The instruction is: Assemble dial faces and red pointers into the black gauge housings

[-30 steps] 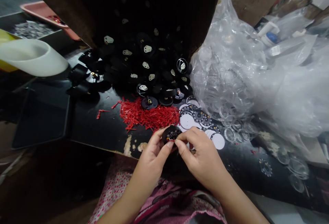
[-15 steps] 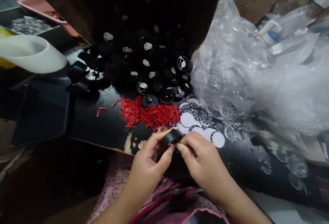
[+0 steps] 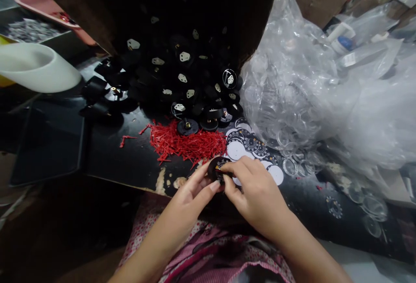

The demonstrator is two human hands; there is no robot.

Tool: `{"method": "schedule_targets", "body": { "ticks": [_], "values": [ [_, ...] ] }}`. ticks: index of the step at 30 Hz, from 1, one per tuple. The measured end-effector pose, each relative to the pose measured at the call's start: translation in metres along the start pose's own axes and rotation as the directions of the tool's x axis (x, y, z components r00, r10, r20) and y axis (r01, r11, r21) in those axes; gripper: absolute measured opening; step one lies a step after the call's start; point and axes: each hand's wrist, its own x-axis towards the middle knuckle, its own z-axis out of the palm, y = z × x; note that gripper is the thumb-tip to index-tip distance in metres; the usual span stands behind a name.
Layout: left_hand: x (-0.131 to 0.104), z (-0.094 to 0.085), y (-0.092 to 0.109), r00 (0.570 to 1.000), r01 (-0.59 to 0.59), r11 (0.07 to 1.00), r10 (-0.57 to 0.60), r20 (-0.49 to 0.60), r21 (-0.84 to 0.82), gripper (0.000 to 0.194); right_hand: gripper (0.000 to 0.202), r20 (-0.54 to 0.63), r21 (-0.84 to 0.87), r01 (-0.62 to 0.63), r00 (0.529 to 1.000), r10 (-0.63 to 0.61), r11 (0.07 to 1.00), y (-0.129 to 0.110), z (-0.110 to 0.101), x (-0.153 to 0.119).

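A round black gauge point(image 3: 214, 169) with a marked dial face is held by my left hand point(image 3: 191, 196), fingers behind it and thumb at its lower edge. The dial is tilted up toward me. My right hand point(image 3: 251, 187) has its thumb and index finger closed at the dial's centre, where a bit of red shows; what they pinch is mostly hidden. Just beyond my hands lies a heap of red pointers point(image 3: 186, 144). Printed dial discs point(image 3: 236, 150), some white side up, are piled to its right.
Many black round housings point(image 3: 187, 126) spill from a dark box. Clear plastic bags point(image 3: 292, 79) with clear round covers point(image 3: 290, 167) fill the right. At left are a white tube-shaped container point(image 3: 39, 68), a pink tray point(image 3: 48, 8) and a dark flat panel point(image 3: 48, 140).
The black gauge has turned so its dial faces up toward me. My right fingers have moved from its edge onto the dial's centre. The view has shifted slightly.
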Motion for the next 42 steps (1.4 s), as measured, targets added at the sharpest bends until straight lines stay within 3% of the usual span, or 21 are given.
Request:
{"method": "schedule_targets", "body": {
  "ticks": [4,8,12,15,16,17,19,20,23,25,27,29,31,35,39,42],
  "values": [
    [0.001,0.002,-0.005,0.998,-0.009,1.0,0.01,-0.068,0.025,0.045,0.017,0.002,-0.161,0.083,0.996,-0.084,0.983,0.003,0.005,0.004],
    [0.003,0.016,-0.007,0.982,0.053,0.985,-0.081,-0.171,-0.163,0.041,0.018,-0.015,-0.198,0.025,0.999,-0.028,0.98,-0.002,0.007,0.008],
    [0.007,0.022,-0.013,0.979,0.029,0.979,-0.069,-0.191,-0.202,0.038,0.008,0.089,-0.054,-0.193,0.976,0.197,0.98,-0.002,-0.001,0.009],
    [0.009,0.02,-0.017,0.989,0.01,0.993,-0.026,-0.144,-0.114,0.038,0.01,0.176,0.128,-0.254,0.957,0.231,0.959,0.02,-0.016,0.004],
    [0.009,0.019,-0.017,0.991,-0.012,0.994,-0.002,-0.136,-0.105,0.036,0.012,0.133,0.13,-0.275,0.957,0.258,0.953,0.033,-0.021,0.002],
    [0.01,0.019,-0.017,0.99,-0.039,0.993,0.024,-0.138,-0.108,0.035,0.013,0.001,0.052,-0.336,0.942,0.336,0.941,0.048,-0.026,0.001],
    [0.01,0.02,-0.018,0.987,-0.079,0.989,0.06,-0.146,-0.126,0.033,0.019,-0.231,-0.193,-0.514,0.852,0.47,0.836,0.08,-0.033,-0.002],
    [0.01,0.021,-0.017,0.987,-0.085,0.987,0.065,-0.145,-0.135,0.032,0.024,-0.274,-0.256,-0.556,0.826,0.492,0.791,0.094,-0.036,-0.004],
    [0.011,0.025,-0.016,0.986,-0.078,0.98,0.049,-0.157,-0.182,0.032,0.024,-0.314,-0.289,-0.554,0.825,0.469,0.781,0.117,-0.042,-0.007],
    [0.012,0.026,-0.012,0.987,-0.068,0.973,0.034,-0.156,-0.22,0.034,0.02,-0.339,-0.254,-0.537,0.828,0.446,0.804,0.112,-0.044,-0.009],
    [0.012,0.027,-0.008,0.994,-0.042,0.972,0.017,-0.109,-0.233,0.034,0.021,-0.321,-0.1,-0.511,0.829,0.458,0.854,0.092,-0.043,-0.011],
    [0.011,0.028,-0.003,0.999,-0.008,0.976,0.0,-0.036,-0.215,0.032,0.022,-0.181,0.215,-0.443,0.858,0.481,0.871,0.064,-0.037,-0.012],
    [0.011,0.029,-0.001,1.0,0.013,0.982,-0.008,0.026,-0.188,0.031,0.022,-0.012,0.423,-0.363,0.914,0.405,0.83,0.037,-0.027,-0.012],
    [0.013,0.027,-0.004,1.0,-0.024,0.998,0.024,-0.011,-0.057,0.034,0.027,-0.065,0.358,-0.212,0.966,0.25,0.909,0.008,-0.009,-0.011],
    [0.012,0.023,-0.009,0.993,-0.113,0.975,0.114,0.002,0.19,0.041,0.018,-0.041,0.304,-0.24,0.964,0.264,0.922,0.009,-0.006,-0.007],
    [0.006,0.024,-0.009,0.984,-0.176,0.94,0.166,0.06,0.291,0.04,0.036,-0.06,0.185,-0.266,0.958,0.281,0.946,0.011,-0.005,-0.004]
  ]
}}
